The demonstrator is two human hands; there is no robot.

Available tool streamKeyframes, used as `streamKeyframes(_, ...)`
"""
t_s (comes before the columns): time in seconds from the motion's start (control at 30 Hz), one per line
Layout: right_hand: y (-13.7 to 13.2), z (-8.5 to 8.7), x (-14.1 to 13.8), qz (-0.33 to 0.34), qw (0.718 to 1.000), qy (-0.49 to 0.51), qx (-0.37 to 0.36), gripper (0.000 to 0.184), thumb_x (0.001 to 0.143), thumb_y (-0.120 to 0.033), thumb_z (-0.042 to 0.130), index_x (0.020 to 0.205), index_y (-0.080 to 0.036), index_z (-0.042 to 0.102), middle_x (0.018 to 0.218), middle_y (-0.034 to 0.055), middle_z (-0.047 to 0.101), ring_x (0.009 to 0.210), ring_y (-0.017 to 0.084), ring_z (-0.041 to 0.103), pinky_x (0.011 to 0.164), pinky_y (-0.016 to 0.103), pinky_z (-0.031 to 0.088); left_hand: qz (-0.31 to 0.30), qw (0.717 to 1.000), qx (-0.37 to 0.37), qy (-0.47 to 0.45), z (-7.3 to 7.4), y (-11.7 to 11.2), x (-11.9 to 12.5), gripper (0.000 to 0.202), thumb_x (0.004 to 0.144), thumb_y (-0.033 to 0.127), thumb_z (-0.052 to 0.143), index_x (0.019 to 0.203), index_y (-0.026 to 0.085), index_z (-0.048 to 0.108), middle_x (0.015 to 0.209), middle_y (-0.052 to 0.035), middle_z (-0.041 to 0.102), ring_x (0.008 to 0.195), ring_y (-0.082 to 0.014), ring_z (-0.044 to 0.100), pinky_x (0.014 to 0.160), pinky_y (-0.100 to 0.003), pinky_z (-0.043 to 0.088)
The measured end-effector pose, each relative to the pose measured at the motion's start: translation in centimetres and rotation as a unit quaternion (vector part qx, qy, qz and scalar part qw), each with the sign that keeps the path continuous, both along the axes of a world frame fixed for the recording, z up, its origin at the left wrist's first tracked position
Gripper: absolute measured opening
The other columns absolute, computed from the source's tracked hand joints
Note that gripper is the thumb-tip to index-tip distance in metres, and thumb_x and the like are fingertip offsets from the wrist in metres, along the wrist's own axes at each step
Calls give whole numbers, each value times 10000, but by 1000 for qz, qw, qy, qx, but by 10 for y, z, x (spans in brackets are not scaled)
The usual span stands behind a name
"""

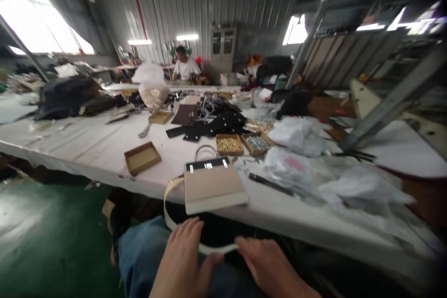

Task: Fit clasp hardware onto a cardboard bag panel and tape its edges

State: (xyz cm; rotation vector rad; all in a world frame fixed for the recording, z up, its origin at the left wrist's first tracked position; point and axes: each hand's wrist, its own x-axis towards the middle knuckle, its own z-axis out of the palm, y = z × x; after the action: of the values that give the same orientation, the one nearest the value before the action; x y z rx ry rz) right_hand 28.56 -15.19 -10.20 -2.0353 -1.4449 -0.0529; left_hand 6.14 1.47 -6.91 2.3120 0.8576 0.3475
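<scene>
A cream strap (219,249) stretches between my two hands, in front of the table edge and above my lap. My left hand (183,256) is closed around it, thumb toward the right. At the strap's right part, my right hand (263,260) pinches it between thumb and fingers; the fingertips are partly blurred. From my left hand the strap loops up to the left side of a beige handbag (214,188). This bag lies flat at the table's front edge, with a black band and silver metal fittings along its far side.
Behind the bag on the white-covered table (104,144) are a box of gold-coloured pieces (229,145), a box of silver pieces (256,143) and black pieces (223,123). A shallow cardboard box (142,158) lies left; plastic bags (296,167) lie right. A person (186,67) sits far back.
</scene>
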Motion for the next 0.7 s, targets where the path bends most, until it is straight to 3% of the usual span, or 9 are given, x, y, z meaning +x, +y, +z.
streamKeyframes(0.07,-8,-7,-10,87,986,-31,-142,255,1044,-119,668,1177,-297,792,901,26,819,731,206,795,613,295,491,-116,993,5,-3,-2,-28,23,719,974,332,783,1668,263,608,1692,-158,642,1608,-402,559,1425,-631,271)
streamKeyframes(0.13,-13,-11,-12,113,973,-38,-197,283,1087,-106,588,1244,-249,774,953,51,842,769,201,812,627,281,482,-184,982,-9,52,-9,-37,39,607,995,169,679,1598,237,657,1537,-159,755,1477,-375,677,1424,-641,242)
streamKeyframes(0.2,-22,-14,-10,108,973,-24,-203,315,1114,-108,538,1279,-246,768,1000,60,859,822,195,825,678,264,510,-207,970,-20,127,-19,-30,42,425,1012,107,611,1394,207,771,1269,-150,845,1276,-362,776,1374,-633,322)
streamKeyframes(0.23,-27,-17,-8,103,974,-11,-199,329,1120,-112,529,1297,-254,767,1031,60,867,849,194,831,717,260,534,-210,966,-19,148,-24,-25,41,372,1019,120,625,1347,195,784,1227,-153,844,1248,-364,780,1345,-611,369)
streamKeyframes(0.37,-43,-27,-5,94,979,37,-179,334,1150,-167,524,1360,-263,766,1190,76,875,955,210,848,875,283,602,-245,963,15,114,-40,-13,42,598,994,178,754,1580,184,634,1533,-187,723,1446,-374,670,1324,-543,400)
streamKeyframes(0.5,-45,-33,1,94,976,79,-180,322,1191,-325,546,1440,-265,743,1279,93,862,1041,239,853,921,313,618,-329,938,49,99,-50,-14,58,331,1074,82,576,1313,221,757,1204,-97,835,1182,-279,777,1337,-521,373)
streamKeyframes(0.6,-60,-34,28,135,959,128,-213,419,1153,-506,646,1499,-284,729,1312,80,855,1085,266,848,900,317,609,-310,943,68,103,-51,5,54,366,1057,59,568,1293,229,790,1173,-90,853,1166,-287,784,1314,-542,396)
streamKeyframes(0.7,-87,-32,66,147,914,228,-301,500,986,-646,844,1343,-296,824,1042,0,861,879,225,806,731,270,541,-251,960,66,109,-46,39,34,511,1012,3,537,1395,225,792,1323,-104,853,1271,-304,775,1278,-539,441)
